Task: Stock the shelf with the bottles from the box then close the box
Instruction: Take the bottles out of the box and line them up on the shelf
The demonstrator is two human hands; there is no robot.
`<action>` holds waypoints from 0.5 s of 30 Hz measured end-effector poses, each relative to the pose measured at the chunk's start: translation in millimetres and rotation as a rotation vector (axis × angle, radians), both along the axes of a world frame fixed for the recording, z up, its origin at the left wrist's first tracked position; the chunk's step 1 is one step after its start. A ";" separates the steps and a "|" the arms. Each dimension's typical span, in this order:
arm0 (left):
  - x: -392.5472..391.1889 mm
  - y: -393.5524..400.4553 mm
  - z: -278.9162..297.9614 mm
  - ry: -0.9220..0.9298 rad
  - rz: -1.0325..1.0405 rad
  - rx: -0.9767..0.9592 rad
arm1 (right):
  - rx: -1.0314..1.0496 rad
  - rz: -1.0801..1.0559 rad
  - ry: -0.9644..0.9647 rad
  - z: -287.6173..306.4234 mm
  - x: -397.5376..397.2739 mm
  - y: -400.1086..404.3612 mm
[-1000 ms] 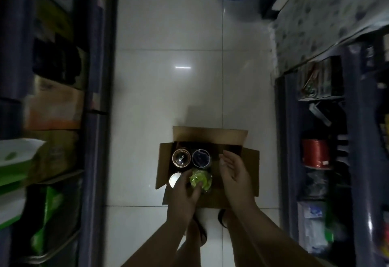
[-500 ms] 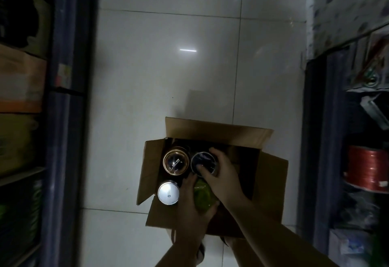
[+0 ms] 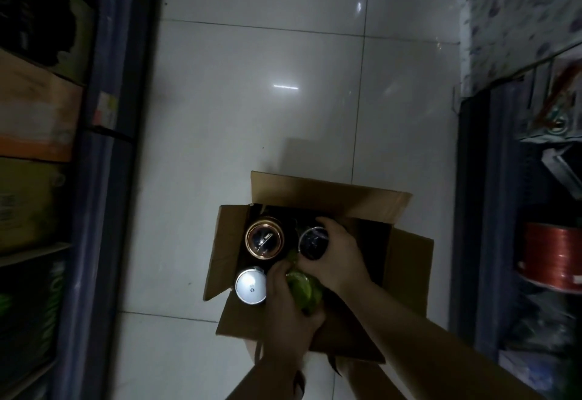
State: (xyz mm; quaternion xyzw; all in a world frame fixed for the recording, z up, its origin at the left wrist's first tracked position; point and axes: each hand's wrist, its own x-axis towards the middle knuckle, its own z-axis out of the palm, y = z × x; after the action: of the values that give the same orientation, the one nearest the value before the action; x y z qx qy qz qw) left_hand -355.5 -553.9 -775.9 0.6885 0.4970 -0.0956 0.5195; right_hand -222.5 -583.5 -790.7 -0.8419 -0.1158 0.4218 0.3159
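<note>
An open cardboard box (image 3: 406,261) sits on the white tiled floor, flaps spread. Inside stand several bottles seen from above: one with a gold-rimmed dark cap (image 3: 264,237), one with a silver cap (image 3: 251,285), one with a dark cap (image 3: 312,242), and a green bottle (image 3: 304,292). My left hand (image 3: 288,317) is wrapped around the green bottle at the box's near side. My right hand (image 3: 338,256) grips the dark-capped bottle from the right. The bottles' bodies are hidden inside the box.
A dark shelf unit (image 3: 104,147) with cartons and packets lines the left side. Another shelf (image 3: 482,210) on the right holds a red-orange spool (image 3: 554,258) and packets. Open tiled floor (image 3: 267,84) lies beyond the box.
My right hand moved from hovering over the box to gripping the dark-capped bottle. My left hand closed further around the green bottle. The view has tilted down and closer.
</note>
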 end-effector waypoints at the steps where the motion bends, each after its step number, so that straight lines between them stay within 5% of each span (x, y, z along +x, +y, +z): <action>1: -2.0 2.4 5.8 -0.020 -0.006 -0.003 | 0.012 -0.011 -0.001 8.5 2.2 -4.0; 8: 3.0 9.4 82.5 -0.043 -0.056 0.041 | 0.079 -0.073 -0.019 108.1 9.6 -26.8; 15: 25.1 30.9 228.3 0.005 -0.222 0.199 | 0.111 -0.175 -0.206 268.1 23.3 -52.4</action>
State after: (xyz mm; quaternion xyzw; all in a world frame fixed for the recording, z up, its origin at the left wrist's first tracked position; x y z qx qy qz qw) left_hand -330.4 -523.0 -547.6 0.7871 0.4260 -0.1044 0.4337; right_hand -199.2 -635.9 -522.5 -0.8690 -0.0968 0.2967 0.3840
